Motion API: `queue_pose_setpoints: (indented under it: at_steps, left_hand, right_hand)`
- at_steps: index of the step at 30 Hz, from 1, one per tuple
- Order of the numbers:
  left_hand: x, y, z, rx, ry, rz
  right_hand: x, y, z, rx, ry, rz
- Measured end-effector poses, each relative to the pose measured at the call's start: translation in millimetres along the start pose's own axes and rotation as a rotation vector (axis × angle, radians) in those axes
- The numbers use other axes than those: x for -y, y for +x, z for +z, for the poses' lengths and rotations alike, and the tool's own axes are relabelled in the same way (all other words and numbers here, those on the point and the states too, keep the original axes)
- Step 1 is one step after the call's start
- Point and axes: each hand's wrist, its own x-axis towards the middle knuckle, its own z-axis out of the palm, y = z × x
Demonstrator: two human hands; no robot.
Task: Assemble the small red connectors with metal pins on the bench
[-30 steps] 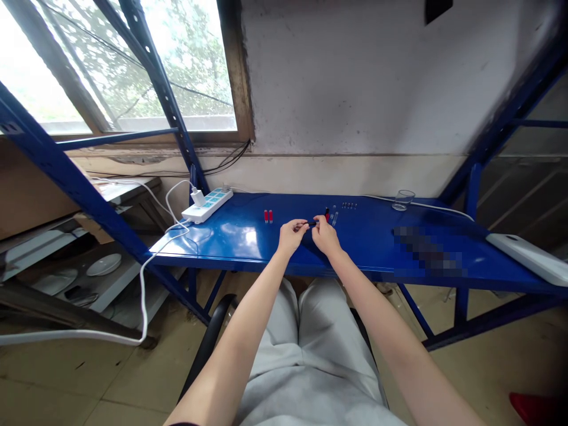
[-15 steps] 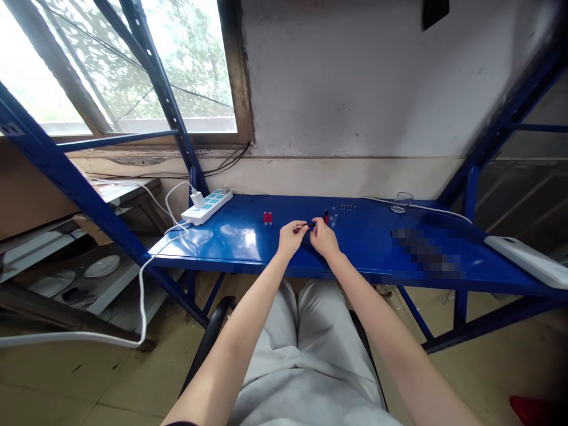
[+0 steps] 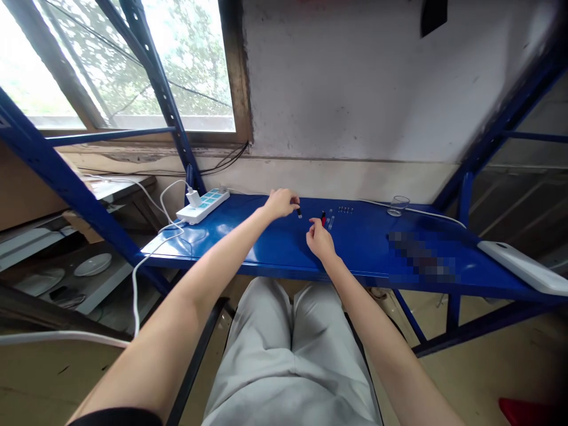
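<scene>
My left hand [image 3: 280,203] reaches over the blue table, pinching a small black tube with a clear end [image 3: 299,213]. The tube hangs upright from the fingertips; whether it touches the tabletop I cannot tell. My right hand [image 3: 320,239] is nearer the table's front, its index finger bent towards the left and apart from the thumb, with nothing visible between them. Just beyond it lies a red and black tube [image 3: 323,219], and beside that are small clear tubes [image 3: 331,222]. Several tiny pieces [image 3: 345,210] lie in rows further back.
A white power strip [image 3: 204,206] with a plugged-in charger stands at the back left. A glass cup [image 3: 398,205] is at the back right. Nearer the right end are a blurred dark object [image 3: 421,257] and a white flat device [image 3: 523,266] on the blue table [image 3: 266,265].
My hands have parted. The left has moved forward and left with the black tube, covering the spot where two red tubes stood. The right has stayed almost in place and let go.
</scene>
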Motion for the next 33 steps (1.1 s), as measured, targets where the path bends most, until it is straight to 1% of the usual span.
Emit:
queue_pose_setpoints:
  at_steps: [2,3,5,7,9,12,17,24,33]
  left_hand:
    - [8,10,-13.3,0.107,0.193,0.021]
    - [14,12,-16.1,0.16,0.266,0.015]
    - [26,12,-15.2,0.216,0.335,-0.008]
    - [39,7,-9.9,0.231,0.342,-0.043]
    - [50,2,-4.2,0.221,0.339,-0.081]
    - [60,-4,1.0,0.206,0.343,-0.121]
    - [62,-6,5.6,0.173,0.322,-0.133]
    - [62,-6,12.7,0.168,0.306,-0.135]
    - [59,-4,11.4,0.193,0.3,-0.157]
  right_hand:
    - [-1,0,0,0.01,0.025,-0.006]
    - [-1,0,0,0.014,0.03,-0.015]
    - [-2,-1,-1,0.025,0.031,-0.033]
    - [-2,0,-1,0.039,0.027,-0.042]
    - [-1,0,-1,0.053,0.029,-0.041]
    - [-1,0,-1,0.048,0.038,-0.044]
    - [0,0,-1,0.045,0.049,-0.039]
    - [0,0,-2,0.048,0.054,-0.034]
    - [0,0,-2,0.047,0.062,-0.026]
